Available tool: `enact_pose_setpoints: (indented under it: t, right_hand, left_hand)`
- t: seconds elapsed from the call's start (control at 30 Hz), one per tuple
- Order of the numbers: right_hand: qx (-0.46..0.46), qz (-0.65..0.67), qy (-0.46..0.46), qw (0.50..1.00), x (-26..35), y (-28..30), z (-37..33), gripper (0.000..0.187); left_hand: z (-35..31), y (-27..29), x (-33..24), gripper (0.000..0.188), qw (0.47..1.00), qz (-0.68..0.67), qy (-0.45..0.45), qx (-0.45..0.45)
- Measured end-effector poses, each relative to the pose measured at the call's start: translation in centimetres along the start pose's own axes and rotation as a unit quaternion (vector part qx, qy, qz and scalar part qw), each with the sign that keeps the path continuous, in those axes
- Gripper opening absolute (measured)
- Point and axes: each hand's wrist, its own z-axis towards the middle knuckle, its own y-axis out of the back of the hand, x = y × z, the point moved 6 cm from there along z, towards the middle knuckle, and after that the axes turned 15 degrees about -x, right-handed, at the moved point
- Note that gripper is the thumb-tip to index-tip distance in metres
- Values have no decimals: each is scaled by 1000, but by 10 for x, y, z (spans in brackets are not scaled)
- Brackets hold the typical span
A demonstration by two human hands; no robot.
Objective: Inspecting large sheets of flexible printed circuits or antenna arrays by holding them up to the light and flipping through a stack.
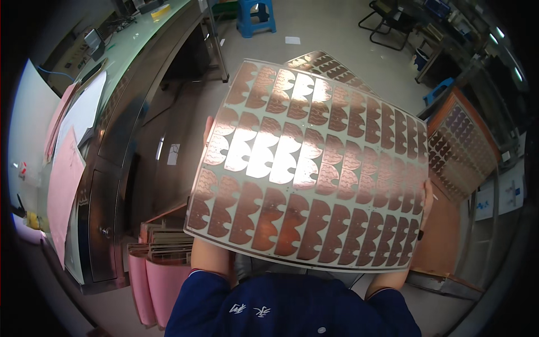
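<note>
A large rectangular printed circuit board panel (306,191) is held up in front of my body, tilted so that light glares off its left middle. Rows of copper-coloured rounded shapes cover its pale green face. At the panel's left edge is my left hand (209,124), with only a bit of the fingers showing. My right hand (428,196) grips the right edge, its fingers closed along the border. Most of both hands lies hidden behind the panel. Beyond its far edge, part of a similar panel (323,63) shows.
On the left stands a glass-topped desk (126,62) with pink paper (67,191) and white sheets. Pink-covered boards (168,286) stand in a rack below. At right, another patterned panel (463,132) leans on an orange-brown board (441,241). A blue stool (255,19) and a black chair (387,22) are farther off.
</note>
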Motion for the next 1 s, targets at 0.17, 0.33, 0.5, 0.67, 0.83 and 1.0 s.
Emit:
enact_pose_setpoints:
  t: [0.17, 0.33, 0.5, 0.67, 0.83, 1.0]
  right_hand:
    - [25, -105, 166, 980, -4, -1, 17, 41]
    - [-107, 52, 270, 956, -27, 105, 102, 32]
    - [-24, 204, 176, 963, -51, -30, 25, 26]
    - [4, 132, 169, 977, -46, -12, 6, 39]
    - [-61, 50, 242, 967, 0, 9, -10, 46]
    - [-62, -21, 262, 963, 7, 1, -38, 40]
  left_hand:
    - [4, 81, 49, 27, 872, 455, -6, 180]
    - [-26, 12, 79, 35, 990, -95, 82, 57]
    - [-62, -57, 75, 42, 990, -129, 25, 43]
    - [-42, -50, 43, 39, 998, -11, -61, 29]
    - [-26, -23, 31, 35, 999, 22, -46, 4]
    - [-5, 10, 36, 34, 995, 76, -57, -6]
